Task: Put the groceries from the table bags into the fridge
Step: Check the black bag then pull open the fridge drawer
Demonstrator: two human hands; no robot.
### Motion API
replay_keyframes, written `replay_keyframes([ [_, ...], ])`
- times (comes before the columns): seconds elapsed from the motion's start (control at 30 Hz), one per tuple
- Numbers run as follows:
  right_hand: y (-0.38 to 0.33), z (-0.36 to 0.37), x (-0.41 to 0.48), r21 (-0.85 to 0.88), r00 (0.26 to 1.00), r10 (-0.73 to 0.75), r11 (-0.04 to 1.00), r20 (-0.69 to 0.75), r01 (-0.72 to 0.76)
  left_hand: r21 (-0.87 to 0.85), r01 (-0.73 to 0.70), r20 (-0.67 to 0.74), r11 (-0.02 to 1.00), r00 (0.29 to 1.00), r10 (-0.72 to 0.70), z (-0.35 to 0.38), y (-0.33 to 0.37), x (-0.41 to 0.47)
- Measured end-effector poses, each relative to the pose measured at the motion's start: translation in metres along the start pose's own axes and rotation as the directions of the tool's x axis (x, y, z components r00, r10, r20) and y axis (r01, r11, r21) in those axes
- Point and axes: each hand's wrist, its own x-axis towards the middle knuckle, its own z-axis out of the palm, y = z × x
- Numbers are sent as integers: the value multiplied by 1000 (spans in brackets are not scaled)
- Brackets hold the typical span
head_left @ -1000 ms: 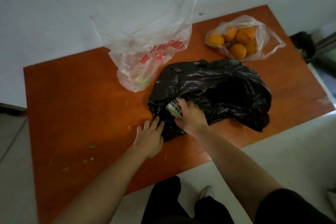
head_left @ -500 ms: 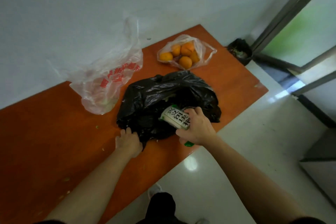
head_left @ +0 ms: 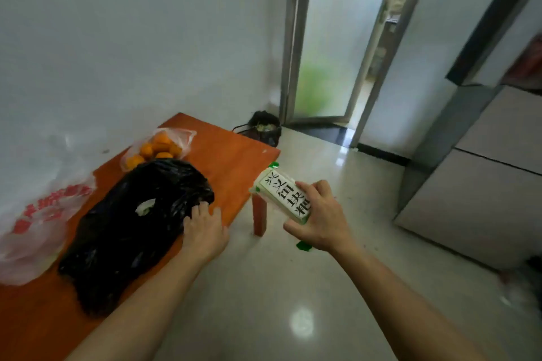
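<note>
White packet (head_left: 278, 193) in curled grip of right hand (head_left: 319, 220), beside table (head_left: 228, 161); left hand (head_left: 205, 233) flat on black bag (head_left: 132, 228)

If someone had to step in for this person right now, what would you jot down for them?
Right hand grips a white-and-green packet, held over the floor.
Left hand rests open on the black bag.
Bag of oranges and red-printed clear bag sit on the table.
Grey unit at right, probably the fridge, looks shut.
Left: stow the packet, then the rest.
</note>
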Motion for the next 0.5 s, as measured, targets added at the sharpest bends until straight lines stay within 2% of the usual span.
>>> replay_keyframes([
  [0.1,59,-75,-58,-4,988,65,998,-140,-66,-59,-171,-68,983,984,167,-32,109,-18],
  [0.17,97,-121,-95,4,962,131,991,-241,-134,-53,-305,-110,951,948,298,-49,180,-33],
  [0.3,164,-201,-154,41,874,266,961,-406,-273,-34,-517,-181,855,845,503,-70,309,-63],
  [0.5,261,-294,-206,79,715,386,903,-583,-423,60,-700,-245,712,681,690,-97,472,-84],
])
